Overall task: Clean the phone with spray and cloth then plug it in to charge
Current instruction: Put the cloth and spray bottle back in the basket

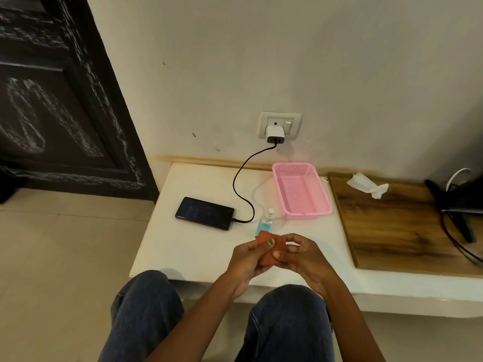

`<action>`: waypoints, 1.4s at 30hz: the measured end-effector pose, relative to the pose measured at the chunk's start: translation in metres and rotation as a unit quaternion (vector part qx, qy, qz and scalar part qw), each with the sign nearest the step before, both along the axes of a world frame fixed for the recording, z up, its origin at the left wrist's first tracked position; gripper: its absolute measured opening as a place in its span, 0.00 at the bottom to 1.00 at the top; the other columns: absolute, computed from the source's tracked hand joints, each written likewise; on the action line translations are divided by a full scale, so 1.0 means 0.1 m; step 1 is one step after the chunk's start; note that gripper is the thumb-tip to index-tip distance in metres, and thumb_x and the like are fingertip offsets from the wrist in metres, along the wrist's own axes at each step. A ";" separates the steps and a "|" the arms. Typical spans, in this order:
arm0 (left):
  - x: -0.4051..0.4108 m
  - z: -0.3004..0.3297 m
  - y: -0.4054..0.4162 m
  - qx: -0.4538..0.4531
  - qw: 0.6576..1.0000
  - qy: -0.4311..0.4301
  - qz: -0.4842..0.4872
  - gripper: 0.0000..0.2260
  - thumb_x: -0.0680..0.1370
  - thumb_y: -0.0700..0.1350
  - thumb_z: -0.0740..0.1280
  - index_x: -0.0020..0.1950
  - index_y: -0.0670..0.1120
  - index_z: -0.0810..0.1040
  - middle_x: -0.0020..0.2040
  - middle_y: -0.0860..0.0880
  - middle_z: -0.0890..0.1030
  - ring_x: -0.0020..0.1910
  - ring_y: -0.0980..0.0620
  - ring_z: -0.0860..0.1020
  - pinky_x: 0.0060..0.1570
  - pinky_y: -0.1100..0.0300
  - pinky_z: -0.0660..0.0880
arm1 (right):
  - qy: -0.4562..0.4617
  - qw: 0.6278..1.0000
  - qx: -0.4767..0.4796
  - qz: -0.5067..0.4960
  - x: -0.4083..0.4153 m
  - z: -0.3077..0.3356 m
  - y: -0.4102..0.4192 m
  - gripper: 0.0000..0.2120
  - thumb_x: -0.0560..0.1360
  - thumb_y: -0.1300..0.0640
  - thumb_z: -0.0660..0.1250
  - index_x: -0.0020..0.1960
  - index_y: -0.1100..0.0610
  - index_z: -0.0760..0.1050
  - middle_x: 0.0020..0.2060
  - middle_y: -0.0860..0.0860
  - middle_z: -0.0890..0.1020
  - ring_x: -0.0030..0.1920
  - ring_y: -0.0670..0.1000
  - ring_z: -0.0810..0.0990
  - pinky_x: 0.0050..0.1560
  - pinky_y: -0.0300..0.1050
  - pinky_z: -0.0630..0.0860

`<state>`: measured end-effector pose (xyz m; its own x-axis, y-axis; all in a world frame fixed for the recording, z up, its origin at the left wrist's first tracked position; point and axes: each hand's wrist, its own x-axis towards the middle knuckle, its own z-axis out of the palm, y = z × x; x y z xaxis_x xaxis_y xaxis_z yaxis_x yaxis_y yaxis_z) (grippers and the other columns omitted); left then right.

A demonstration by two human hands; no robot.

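Note:
A black phone (205, 213) lies flat on the white table (188, 254), screen up. A black cable (239, 190) runs from its right end up to the white charger (275, 134) in the wall socket (280, 125). A small spray bottle (265, 222) with blue liquid stands just right of the phone, behind my hands. Above the table's front part, my left hand (248, 259) and my right hand (300, 256) both pinch a small folded orange cloth (269, 247).
An empty pink plastic basket (302, 192) sits at the back right of the table, with a white cable beside it. A wooden board (392, 226) to the right carries a crumpled white tissue (367, 184). Dark cables and a stand lie at far right. A dark door is on the left.

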<state>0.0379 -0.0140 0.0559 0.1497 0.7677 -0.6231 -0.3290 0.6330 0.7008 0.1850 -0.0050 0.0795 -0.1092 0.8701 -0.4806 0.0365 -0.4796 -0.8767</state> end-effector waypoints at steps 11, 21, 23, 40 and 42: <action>0.14 0.08 0.11 0.013 0.998 0.011 0.057 0.12 0.75 0.51 0.68 0.57 0.48 0.77 0.51 0.47 0.82 0.49 0.48 0.81 0.46 0.57 0.80 | -0.053 0.994 0.086 -0.050 0.10 -0.03 -0.06 0.17 0.67 0.61 0.74 0.50 0.51 0.69 0.45 0.49 0.80 0.43 0.52 0.82 0.33 0.35 0.78; 0.28 0.19 0.57 0.110 0.993 0.015 -0.045 0.18 0.72 0.34 0.72 0.59 0.49 0.77 0.51 0.47 0.82 0.49 0.48 0.82 0.43 0.59 0.81 | -0.046 0.981 0.153 -0.111 0.43 -0.06 0.15 0.17 0.70 0.65 0.70 0.58 0.55 0.77 0.49 0.50 0.84 0.46 0.50 0.84 0.44 0.38 0.81; 0.38 0.24 0.74 0.130 0.990 0.028 -0.050 0.21 0.71 0.31 0.72 0.61 0.48 0.76 0.52 0.45 0.82 0.48 0.49 0.82 0.38 0.63 0.80 | -0.056 0.977 0.171 -0.117 0.51 -0.02 0.30 0.18 0.71 0.66 0.69 0.60 0.58 0.76 0.51 0.51 0.82 0.48 0.50 0.83 0.45 0.37 0.80; 0.82 0.03 1.99 -0.016 0.980 0.057 -0.190 0.22 0.82 0.51 0.58 0.72 0.43 0.64 0.68 0.40 0.73 0.66 0.41 0.72 0.69 0.48 0.67 | -0.297 0.944 0.125 -0.075 0.72 -0.42 1.57 0.19 0.71 0.74 0.62 0.61 0.66 0.74 0.58 0.60 0.79 0.60 0.59 0.75 0.65 0.54 0.71; 0.81 0.03 2.03 -0.026 0.977 0.061 -0.205 0.24 0.81 0.55 0.58 0.73 0.43 0.62 0.70 0.40 0.71 0.67 0.41 0.72 0.67 0.49 0.68 | -0.323 0.937 0.115 -0.059 0.71 -0.45 1.59 0.15 0.73 0.70 0.65 0.59 0.67 0.76 0.56 0.60 0.80 0.58 0.60 0.76 0.63 0.53 0.72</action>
<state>0.1191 0.1888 0.0590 0.3600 0.6260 -0.6918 0.0432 0.7295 0.6826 0.2558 0.1544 0.0344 0.2426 0.9468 -0.2112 0.5547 -0.3140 -0.7705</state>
